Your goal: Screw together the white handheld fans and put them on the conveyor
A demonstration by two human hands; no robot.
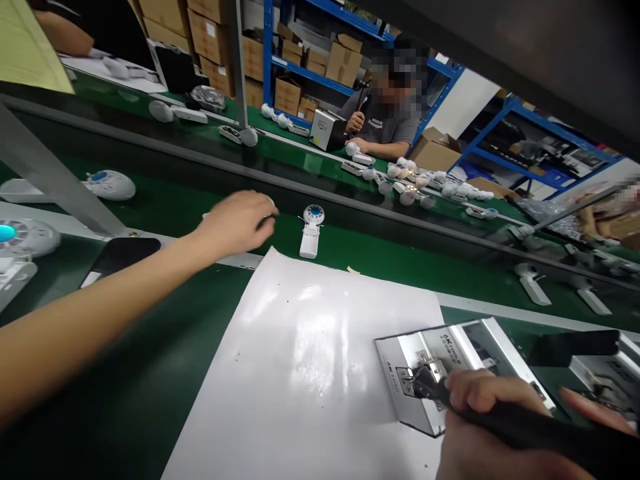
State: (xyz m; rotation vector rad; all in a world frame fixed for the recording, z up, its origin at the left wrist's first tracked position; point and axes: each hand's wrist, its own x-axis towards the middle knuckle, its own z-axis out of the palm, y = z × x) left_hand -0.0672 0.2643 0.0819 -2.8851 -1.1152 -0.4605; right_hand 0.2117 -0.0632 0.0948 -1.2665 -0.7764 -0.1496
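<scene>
My left hand (pixel 240 223) reaches over the green belt with its fingers curled. Slivers of white show at its fingertips and behind it; what lies in its grasp is mostly hidden. Just right of that hand, a white handheld fan (pixel 313 230) with a blue centre lies on the belt. My right hand (pixel 483 407) is wrapped round a black electric screwdriver (pixel 530 423), which slants down to the lower right. The screwdriver's tip is at the front pickup of a silver screw feeder (pixel 425 407), standing partly on a white sheet (pixel 310 360).
A second screw feeder (pixel 607 373) stands at the right edge. A black phone-like slab (pixel 125 257) and white fans (pixel 30 237) lie at left. A metal post (pixel 60 167) crosses the left side. Across the belt, a co-worker (pixel 387 117) sits behind several white fans (pixel 410 177).
</scene>
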